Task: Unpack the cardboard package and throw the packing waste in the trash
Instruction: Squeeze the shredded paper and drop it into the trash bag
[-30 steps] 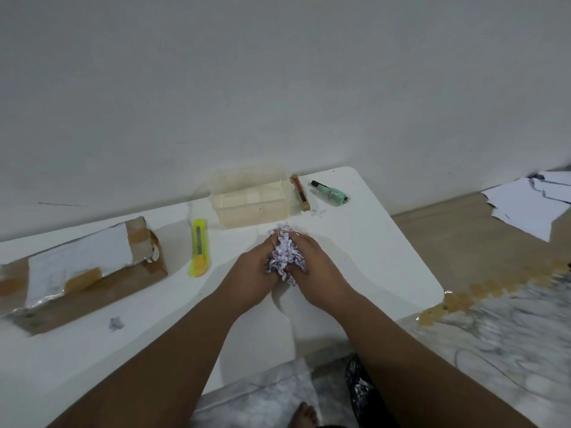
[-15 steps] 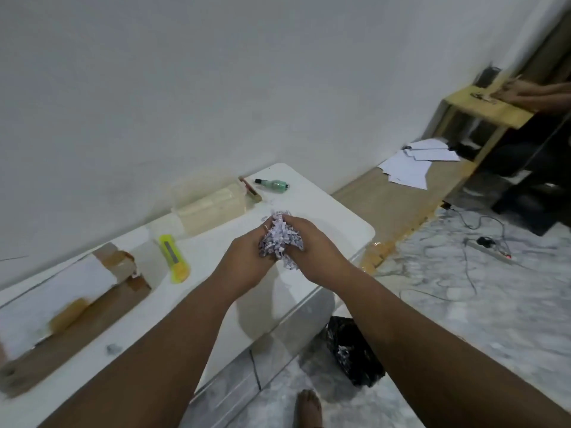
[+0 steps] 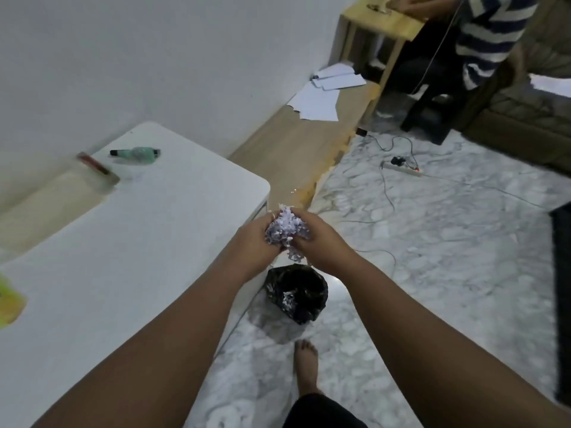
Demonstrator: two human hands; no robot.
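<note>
A wad of shredded white paper (image 3: 285,228) is cupped between my left hand (image 3: 251,245) and my right hand (image 3: 321,242). Both hands hold it past the right edge of the white table (image 3: 123,257), just above a black trash bag (image 3: 298,293) on the floor. The bag stands open with a few paper shreds inside. The cardboard package is out of view. A clear plastic box (image 3: 46,205) lies blurred at the table's back left.
On the table are a green bottle (image 3: 139,153), a small brown stick-like item (image 3: 97,166) and a yellow cutter's end (image 3: 9,304). My bare foot (image 3: 306,362) is on the marble floor. Cables and a power strip (image 3: 401,168), loose papers (image 3: 321,94) and another person (image 3: 488,35) are beyond.
My hands lifted the paper wad off the table and carried it right, past the table edge and over the trash bag. The view swung right, so the package left the frame.
</note>
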